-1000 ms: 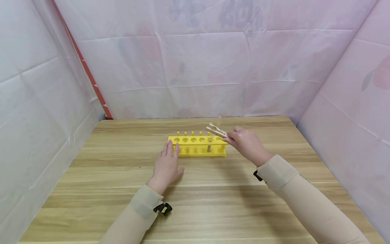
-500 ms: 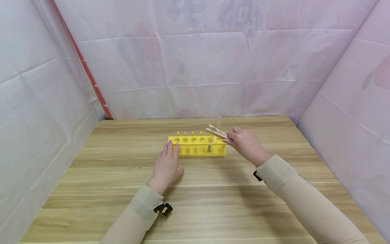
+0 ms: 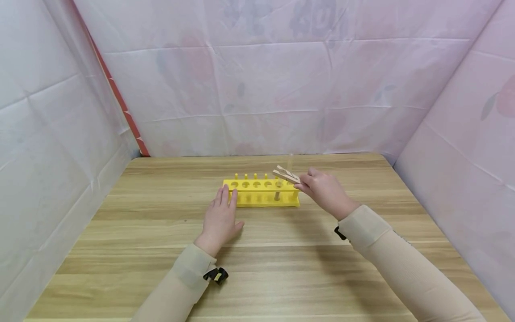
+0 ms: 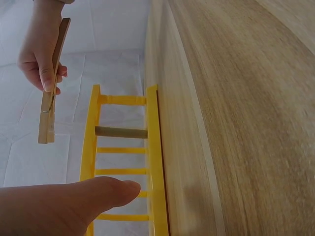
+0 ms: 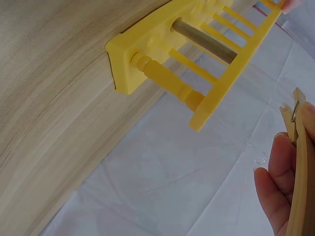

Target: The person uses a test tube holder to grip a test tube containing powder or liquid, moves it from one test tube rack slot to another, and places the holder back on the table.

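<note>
A yellow test tube rack (image 3: 261, 189) stands on the wooden table, with a clear test tube (image 3: 277, 196) in one of its right-hand holes. Greyish-brown contents fill the tube's lower part (image 5: 209, 43). My left hand (image 3: 220, 219) touches the rack's left end with straight fingers; its thumb (image 4: 106, 191) stretches across the front. Above the right end, my right hand (image 3: 323, 190) grips a wooden test tube clamp (image 3: 286, 175) between thumb and fingers. The clamp's jaws stand apart and overlap the tube's upper part in the head view. I cannot tell whether they touch the glass.
The wooden tabletop (image 3: 261, 273) extends in front of the rack and to both sides. White and pink patterned cloth (image 3: 265, 89) hangs behind the table and along both sides. Thin yellow pegs (image 3: 255, 175) rise along the rack's back edge.
The clamp's far end has dipped slightly beside the tube. The left hand and the rack have stayed in place.
</note>
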The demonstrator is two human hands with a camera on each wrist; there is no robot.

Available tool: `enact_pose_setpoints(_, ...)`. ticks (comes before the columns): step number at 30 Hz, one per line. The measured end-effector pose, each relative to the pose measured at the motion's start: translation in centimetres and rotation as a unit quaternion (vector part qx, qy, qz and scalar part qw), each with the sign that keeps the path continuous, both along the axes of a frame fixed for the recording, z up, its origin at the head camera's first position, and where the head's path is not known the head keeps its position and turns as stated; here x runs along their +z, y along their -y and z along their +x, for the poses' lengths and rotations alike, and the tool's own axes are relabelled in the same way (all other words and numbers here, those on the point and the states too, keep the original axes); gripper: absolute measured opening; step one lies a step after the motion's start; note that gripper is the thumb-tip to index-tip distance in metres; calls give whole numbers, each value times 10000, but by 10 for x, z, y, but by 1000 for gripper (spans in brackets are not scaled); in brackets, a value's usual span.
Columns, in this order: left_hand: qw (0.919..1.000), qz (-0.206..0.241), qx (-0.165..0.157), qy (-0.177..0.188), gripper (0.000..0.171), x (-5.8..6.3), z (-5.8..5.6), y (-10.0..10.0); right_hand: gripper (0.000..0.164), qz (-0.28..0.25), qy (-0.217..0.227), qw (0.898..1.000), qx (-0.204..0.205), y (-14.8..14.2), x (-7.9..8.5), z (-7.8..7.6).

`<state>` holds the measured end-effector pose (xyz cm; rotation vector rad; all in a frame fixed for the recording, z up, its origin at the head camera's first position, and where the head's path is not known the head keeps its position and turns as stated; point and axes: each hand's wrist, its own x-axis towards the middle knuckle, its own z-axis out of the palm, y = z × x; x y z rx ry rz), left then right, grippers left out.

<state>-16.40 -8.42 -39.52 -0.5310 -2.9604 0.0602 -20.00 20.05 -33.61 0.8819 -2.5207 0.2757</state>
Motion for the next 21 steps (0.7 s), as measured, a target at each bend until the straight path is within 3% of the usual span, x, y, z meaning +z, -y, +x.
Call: enact_pose_setpoints(21,10000,3,25,93,95,3,-1,-1,32,-151,180,9997,-31,-1,-8,0)
